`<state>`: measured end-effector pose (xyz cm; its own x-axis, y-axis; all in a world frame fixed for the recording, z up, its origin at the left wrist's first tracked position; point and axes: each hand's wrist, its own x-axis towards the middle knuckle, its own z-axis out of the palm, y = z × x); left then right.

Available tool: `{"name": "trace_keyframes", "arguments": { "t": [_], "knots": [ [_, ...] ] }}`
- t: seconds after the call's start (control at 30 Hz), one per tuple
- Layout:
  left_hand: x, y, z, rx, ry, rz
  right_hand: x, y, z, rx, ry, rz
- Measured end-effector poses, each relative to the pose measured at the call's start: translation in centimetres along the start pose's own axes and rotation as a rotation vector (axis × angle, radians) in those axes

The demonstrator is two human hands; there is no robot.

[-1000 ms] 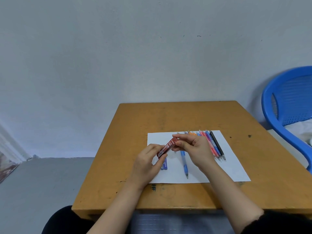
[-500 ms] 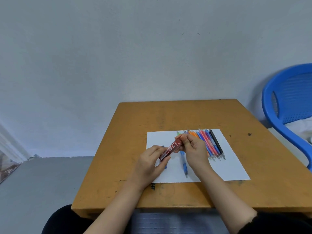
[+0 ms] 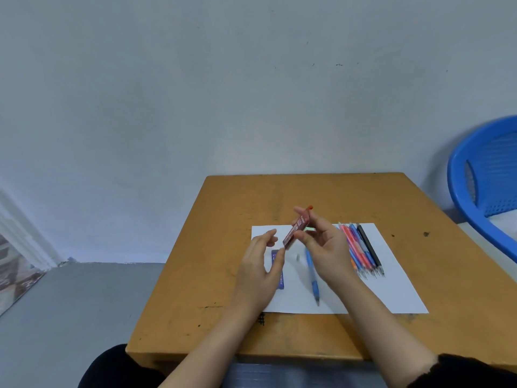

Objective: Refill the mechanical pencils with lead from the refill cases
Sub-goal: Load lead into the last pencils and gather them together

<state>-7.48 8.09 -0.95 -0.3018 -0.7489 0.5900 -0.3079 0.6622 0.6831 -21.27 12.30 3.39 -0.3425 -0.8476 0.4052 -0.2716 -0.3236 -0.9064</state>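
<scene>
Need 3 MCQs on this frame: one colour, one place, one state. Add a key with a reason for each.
1. The lone pencil lying apart from the row of pencils is:
A. blue
B. green
C. black

2. The blue case lies:
A. on the floor
B. on the paper, by the left hand
C. inside the row of pencils

3. The red case is:
A. flat on the paper
B. held tilted in the right hand, off the paper
C. standing upright on the paper

Key:
1. A: its barrel and grip are blue.
2. B: it lies flat on the white sheet, partly hidden by the left thumb.
3. B: the right fingers pinch it, slanted, above the sheet.
</scene>
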Motion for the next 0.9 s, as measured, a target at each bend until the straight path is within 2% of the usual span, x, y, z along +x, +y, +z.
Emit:
{"name": "trace_keyframes", "arguments": {
  "t": [0.1, 0.17, 0.23, 0.33, 0.43, 0.5, 0.6, 0.8, 0.9],
  "knots": [
    [0.0, 0.8, 0.5, -0.055, -0.045, -0.177, 1.5, 0.2, -0.6, -0.106, -0.003, -0.107],
    [-0.1, 1.2, 0.7, -0.2, -0.11, -0.276, 2.3, 0.7, -1.1, -0.202, -0.04, -0.178],
    [0.0, 1.6, 1.0, -0.49, -0.149, -0.43, 2.9, 1.5, -1.4, -0.331, -0.069, -0.262],
    [0.5, 1.5, 0.8, -1.004, -0.087, -0.745, 3.1, 2.7, -1.4, -0.464, -0.112, -0.447],
    [1.0, 1.0, -0.3, -1.497, -0.122, -0.994, 2.5, 4.8, -1.7, -0.635, -0.156, -0.598],
    [1.2, 0.5, -1.1, -1.68, -0.181, -1.029, 2.3, 6.1, -1.9, -0.748, -0.123, -0.679],
    [1.4, 0.0, -1.7, -1.814, -0.256, -0.983, 2.5, 6.5, -2.3, -0.721, -0.072, -0.704],
    [1.5, -0.6, -1.7, -1.85, -0.253, -0.919, 2.2, 5.8, -3.1, -0.607, -0.083, -0.63],
    [1.5, -0.9, -1.5, -1.828, -0.196, -0.966, 2.4, 5.7, -3.2, -0.552, -0.038, -0.636]
  ]
}}
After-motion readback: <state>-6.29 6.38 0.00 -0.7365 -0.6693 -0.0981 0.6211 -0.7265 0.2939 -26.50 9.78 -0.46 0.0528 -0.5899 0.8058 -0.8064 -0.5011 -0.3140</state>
